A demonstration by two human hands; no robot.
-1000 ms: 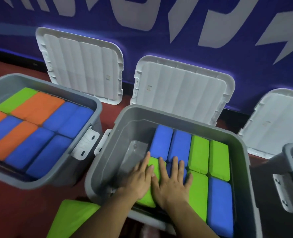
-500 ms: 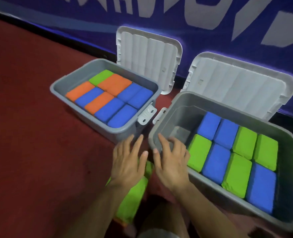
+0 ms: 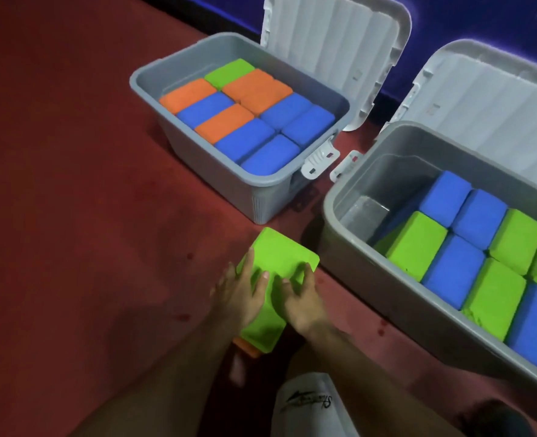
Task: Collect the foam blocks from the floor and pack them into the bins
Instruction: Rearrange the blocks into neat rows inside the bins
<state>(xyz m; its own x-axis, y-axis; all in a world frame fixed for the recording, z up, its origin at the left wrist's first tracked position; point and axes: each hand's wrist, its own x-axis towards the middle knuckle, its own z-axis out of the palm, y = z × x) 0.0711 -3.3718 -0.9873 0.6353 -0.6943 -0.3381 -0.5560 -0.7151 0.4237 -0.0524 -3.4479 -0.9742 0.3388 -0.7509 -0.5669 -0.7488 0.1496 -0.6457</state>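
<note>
A green foam block (image 3: pixel 281 255) lies on the red floor between the two grey bins, on top of an orange block (image 3: pixel 245 347) of which only a corner shows. My left hand (image 3: pixel 240 296) grips the green block's left edge with the thumb on top. My right hand (image 3: pixel 303 299) holds its right edge, fingers curled onto the top face. The left bin (image 3: pixel 149 89) is packed with orange, blue and green blocks. The right bin (image 3: pixel 327 209) holds green and blue blocks, with a bare gap (image 3: pixel 366 209) at its left end.
Both bins' white lids (image 3: pixel 333 42) stand open against the blue wall behind them. White latches (image 3: pixel 319 159) stick out between the bins. Open red floor (image 3: pixel 71 184) stretches to the left. My knee in white shorts (image 3: pixel 308 402) is at the bottom.
My hands left the right bin, moved down and left over its near rim, and now hold the green block on the floor. The view has swung left and down.
</note>
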